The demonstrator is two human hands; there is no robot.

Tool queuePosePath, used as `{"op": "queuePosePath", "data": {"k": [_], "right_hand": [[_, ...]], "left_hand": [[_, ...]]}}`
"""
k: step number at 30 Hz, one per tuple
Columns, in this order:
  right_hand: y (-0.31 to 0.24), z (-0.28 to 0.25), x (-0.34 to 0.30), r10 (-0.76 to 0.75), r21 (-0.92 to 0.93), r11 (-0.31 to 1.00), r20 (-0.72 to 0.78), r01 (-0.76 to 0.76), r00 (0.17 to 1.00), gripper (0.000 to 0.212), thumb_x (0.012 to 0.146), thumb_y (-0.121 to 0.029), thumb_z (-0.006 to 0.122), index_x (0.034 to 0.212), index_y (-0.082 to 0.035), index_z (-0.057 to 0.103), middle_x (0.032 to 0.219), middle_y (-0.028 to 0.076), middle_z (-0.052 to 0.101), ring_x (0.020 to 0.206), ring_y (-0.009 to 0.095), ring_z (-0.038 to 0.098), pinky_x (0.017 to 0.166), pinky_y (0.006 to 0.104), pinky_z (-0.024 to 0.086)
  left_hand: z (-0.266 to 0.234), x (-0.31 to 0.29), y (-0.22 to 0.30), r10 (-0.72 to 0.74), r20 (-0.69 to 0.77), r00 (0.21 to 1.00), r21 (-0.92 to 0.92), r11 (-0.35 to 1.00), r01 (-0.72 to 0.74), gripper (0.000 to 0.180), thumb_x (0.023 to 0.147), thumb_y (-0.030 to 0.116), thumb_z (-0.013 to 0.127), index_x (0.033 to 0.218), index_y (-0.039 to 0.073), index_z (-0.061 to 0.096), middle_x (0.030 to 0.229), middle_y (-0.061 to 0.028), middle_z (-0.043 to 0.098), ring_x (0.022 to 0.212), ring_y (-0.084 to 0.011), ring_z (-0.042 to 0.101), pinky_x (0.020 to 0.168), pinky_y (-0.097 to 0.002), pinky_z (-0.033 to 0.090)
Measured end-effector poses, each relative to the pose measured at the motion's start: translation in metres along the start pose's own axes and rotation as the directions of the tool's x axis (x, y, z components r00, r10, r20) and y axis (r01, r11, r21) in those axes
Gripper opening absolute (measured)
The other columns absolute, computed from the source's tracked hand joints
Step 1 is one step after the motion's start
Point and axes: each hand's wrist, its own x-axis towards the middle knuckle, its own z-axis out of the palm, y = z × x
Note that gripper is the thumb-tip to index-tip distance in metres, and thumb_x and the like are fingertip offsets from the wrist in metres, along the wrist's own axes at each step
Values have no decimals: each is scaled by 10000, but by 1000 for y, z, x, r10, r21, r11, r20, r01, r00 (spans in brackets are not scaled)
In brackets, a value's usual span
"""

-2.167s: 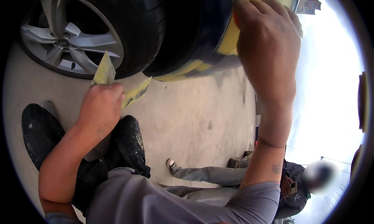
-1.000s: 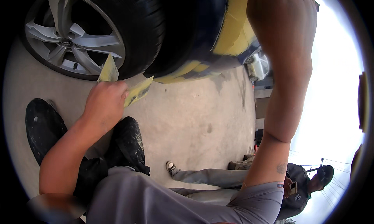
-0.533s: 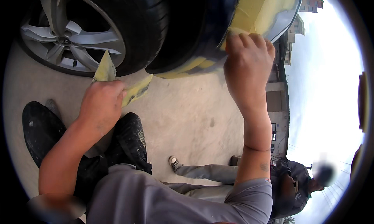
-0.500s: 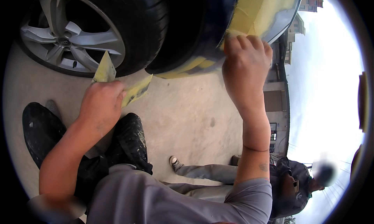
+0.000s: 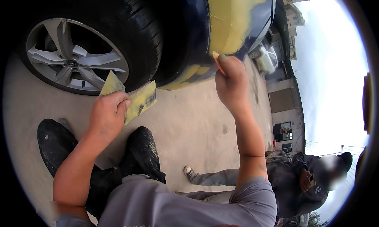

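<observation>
My left hand is closed round two thin, stiff pieces that look like putty spreaders. One filler-smeared spreader has yellow and dark streaks; the second spreader sticks up beyond my knuckles. Between the fingers of my right hand is pinched a thin orange spreader, its far part hidden by the hand. It is just below the dark blue car panel, which carries a broad coat of yellow filler. Whether the spreader touches the panel, I cannot tell.
A tyre with a silver wheel rim is at the upper left. My knees in dark trousers are over the concrete floor. At the lower right stands another person holding a phone. A white car is beyond.
My right hand has moved down the panel, baring more of the filler, and has turned so that the orange spreader shows. The view has shifted; my left hand keeps its hold.
</observation>
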Motion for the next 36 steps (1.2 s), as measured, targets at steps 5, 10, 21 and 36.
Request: {"op": "queuePosePath", "data": {"k": [5, 10, 21, 36], "right_hand": [[-22, -62, 87, -421, -309, 870, -58, 385, 905, 251, 795, 56, 668, 996, -90, 703, 919, 73, 719, 944, 289, 661, 911, 400, 489], [-47, -91, 162, -674, -483, 616, 85, 622, 734, 176, 788, 15, 631, 913, -94, 689, 841, 42, 677, 885, 253, 649, 840, 383, 496], [-87, -85, 155, -497, -634, 477, 377, 609, 782, 169, 760, -55, 634, 906, -112, 695, 826, -4, 674, 919, 219, 631, 893, 361, 468], [-81, -53, 31, 250, 873, 143, 424, -467, 870, 168, 878, 33, 630, 1041, 5, 658, 993, 66, 669, 924, 149, 636, 836, 319, 506]], "left_hand": [[5, 3, -7, 16, -48, 999, -48, 999, -18, 84, 881, 67, 673, 875, -17, 669, 727, -215, 618, 680, -402, 616, 630, -430, 479], [10, 6, -11, 91, -62, 994, -24, 995, -92, 86, 863, 45, 672, 891, -35, 672, 736, -201, 623, 648, -340, 602, 635, -390, 478], [12, 3, -7, 105, -58, 993, 10, 995, -104, 73, 872, 45, 666, 887, -27, 671, 764, -223, 635, 714, -408, 629, 658, -422, 488], [-7, 7, -1, -14, 11, 1000, -854, 519, 17, 132, 978, 73, 670, 1041, -41, 693, 921, 8, 658, 855, -67, 574, 795, -239, 467]]}}
